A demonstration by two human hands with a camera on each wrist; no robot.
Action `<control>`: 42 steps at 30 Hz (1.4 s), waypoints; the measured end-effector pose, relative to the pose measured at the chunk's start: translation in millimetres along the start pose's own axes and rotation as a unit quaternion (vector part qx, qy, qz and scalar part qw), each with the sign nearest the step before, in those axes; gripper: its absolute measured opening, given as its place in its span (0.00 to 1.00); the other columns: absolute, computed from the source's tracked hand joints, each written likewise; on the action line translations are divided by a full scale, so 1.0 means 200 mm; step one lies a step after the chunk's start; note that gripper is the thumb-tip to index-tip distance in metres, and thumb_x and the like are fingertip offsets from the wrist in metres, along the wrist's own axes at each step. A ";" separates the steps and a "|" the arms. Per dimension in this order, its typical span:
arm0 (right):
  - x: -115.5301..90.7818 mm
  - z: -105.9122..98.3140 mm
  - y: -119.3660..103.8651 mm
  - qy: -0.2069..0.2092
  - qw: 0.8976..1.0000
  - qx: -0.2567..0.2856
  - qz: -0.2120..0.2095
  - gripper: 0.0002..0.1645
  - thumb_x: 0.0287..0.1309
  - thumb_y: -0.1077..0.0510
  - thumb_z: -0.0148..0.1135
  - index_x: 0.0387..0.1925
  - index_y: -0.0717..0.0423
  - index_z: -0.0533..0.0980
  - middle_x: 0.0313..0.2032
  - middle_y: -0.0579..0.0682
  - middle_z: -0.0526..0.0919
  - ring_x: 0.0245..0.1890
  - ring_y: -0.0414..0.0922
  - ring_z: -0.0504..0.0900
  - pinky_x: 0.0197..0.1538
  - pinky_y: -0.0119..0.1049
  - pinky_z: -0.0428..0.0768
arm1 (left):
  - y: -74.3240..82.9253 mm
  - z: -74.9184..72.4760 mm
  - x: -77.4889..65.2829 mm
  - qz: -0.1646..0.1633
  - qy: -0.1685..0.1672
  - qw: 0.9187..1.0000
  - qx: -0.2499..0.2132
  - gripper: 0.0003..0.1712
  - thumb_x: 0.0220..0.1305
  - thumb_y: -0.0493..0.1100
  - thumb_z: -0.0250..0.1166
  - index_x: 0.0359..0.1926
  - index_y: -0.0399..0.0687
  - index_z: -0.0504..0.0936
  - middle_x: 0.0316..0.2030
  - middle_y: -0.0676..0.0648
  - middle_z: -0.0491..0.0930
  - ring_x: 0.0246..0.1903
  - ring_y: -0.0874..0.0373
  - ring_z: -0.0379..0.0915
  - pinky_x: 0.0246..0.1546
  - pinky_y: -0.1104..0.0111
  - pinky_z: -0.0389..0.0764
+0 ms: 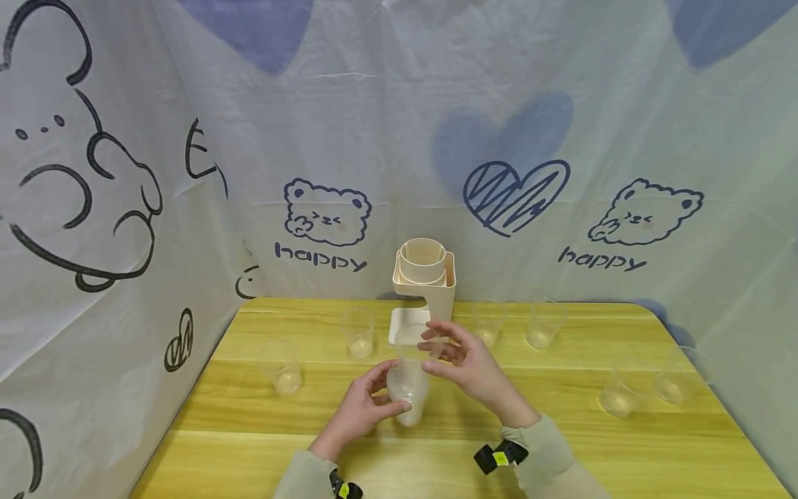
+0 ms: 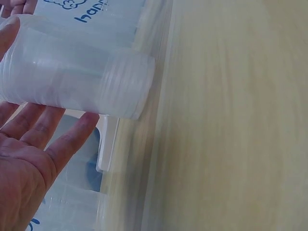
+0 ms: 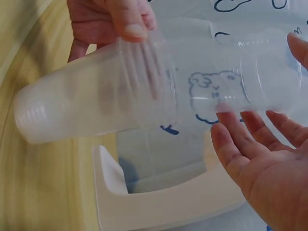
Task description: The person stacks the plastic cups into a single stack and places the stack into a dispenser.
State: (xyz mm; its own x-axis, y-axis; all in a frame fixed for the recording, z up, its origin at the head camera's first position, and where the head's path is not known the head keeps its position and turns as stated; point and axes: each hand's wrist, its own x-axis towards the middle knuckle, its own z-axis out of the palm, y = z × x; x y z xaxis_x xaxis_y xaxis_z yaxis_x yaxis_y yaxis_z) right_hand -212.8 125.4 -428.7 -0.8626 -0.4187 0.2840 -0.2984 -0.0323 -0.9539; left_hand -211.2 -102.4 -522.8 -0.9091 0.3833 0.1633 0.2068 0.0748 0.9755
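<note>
In the head view, a stack of clear plastic cups (image 1: 411, 409) is held nearly upright above the table, front of centre. My left hand (image 1: 366, 407) grips it from the left, fingers and thumb round the upper part. A single clear cup (image 3: 202, 98) extends from the stack's rim end; whether its base still sits inside the stack is hard to tell. My right hand (image 1: 469, 367) holds this cup from the right, with fingers on one side and thumb on the other. In the left wrist view, the stack (image 2: 77, 72) shows several nested ribs near its base.
Behind the hands stands a cream-coloured stand (image 1: 441, 301) with a round ring on top and a flat base. Clear cups stand apart on the wooden table (image 1: 249, 443), including one cup (image 1: 360, 343) to the left and another cup (image 1: 541, 333) to the right. A printed cloth hangs behind.
</note>
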 end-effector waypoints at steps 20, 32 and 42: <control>-0.01 -0.01 0.12 -0.030 0.997 -0.070 0.022 0.38 0.55 0.63 0.72 0.65 0.64 0.67 0.57 0.60 0.76 0.60 0.57 0.72 0.63 0.58 0.70 | 0.13 0.01 -0.03 -0.007 -0.013 1.000 -0.010 0.38 0.56 0.31 0.73 0.66 0.34 0.67 0.58 0.32 0.73 0.56 0.36 0.72 0.51 0.58 0.82; -0.01 -0.01 0.21 -0.052 0.994 -0.083 0.038 0.39 0.55 0.62 0.72 0.66 0.65 0.66 0.62 0.60 0.72 0.62 0.56 0.70 0.63 0.50 0.72 | 0.16 0.02 -0.04 0.000 -0.013 1.000 -0.018 0.37 0.56 0.30 0.72 0.66 0.35 0.67 0.58 0.31 0.73 0.56 0.36 0.72 0.51 0.52 0.81; -0.02 -0.01 0.26 -0.067 0.992 -0.092 0.051 0.39 0.55 0.61 0.73 0.66 0.63 0.66 0.63 0.65 0.70 0.62 0.57 0.69 0.63 0.53 0.72 | 0.15 0.01 -0.04 0.003 -0.017 1.000 -0.016 0.38 0.56 0.31 0.72 0.67 0.35 0.67 0.57 0.32 0.74 0.55 0.37 0.72 0.51 0.53 0.81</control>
State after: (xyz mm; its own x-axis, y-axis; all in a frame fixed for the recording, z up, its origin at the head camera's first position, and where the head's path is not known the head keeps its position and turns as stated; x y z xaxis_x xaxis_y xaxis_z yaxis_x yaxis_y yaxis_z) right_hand -225.7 127.4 -478.8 -0.8334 -0.5293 0.1588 -0.2919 0.1776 -0.9398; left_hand -197.0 -100.7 -494.9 -0.8948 0.4148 0.1653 0.2009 0.0432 0.9787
